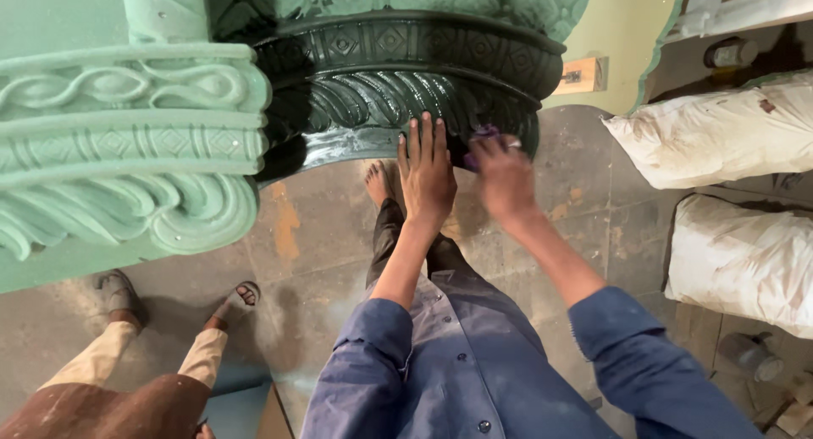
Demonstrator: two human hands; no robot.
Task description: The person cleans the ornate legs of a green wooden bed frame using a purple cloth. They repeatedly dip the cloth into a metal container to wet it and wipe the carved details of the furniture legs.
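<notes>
While the big pale green carved moulding (127,143) fills the left side, a dark, shiny green carved moulding (398,75) curves next to it, and this dark one is what the person is working on. It looks wet and glossy. Below lies a stained stone floor (313,244), and two fat white sacks (728,134) sit off to the right. Another person's legs and sandals (118,291) stand at the lower left.

The left hand (426,172) lies flat and wide open on the bottom edge of the dark moulding, holding nothing. The right hand (504,176) is blurred; its grip is closed around a small purple rag or pad (481,138), pressed to the dark carving just beside the left hand.

If the dark coat is wet, the flat left hand could leave marks or smears on it. The rag might miss the deep cuts in the pattern and leave patchy spots. Drips could fall on the person's bare foot (377,183) below.
</notes>
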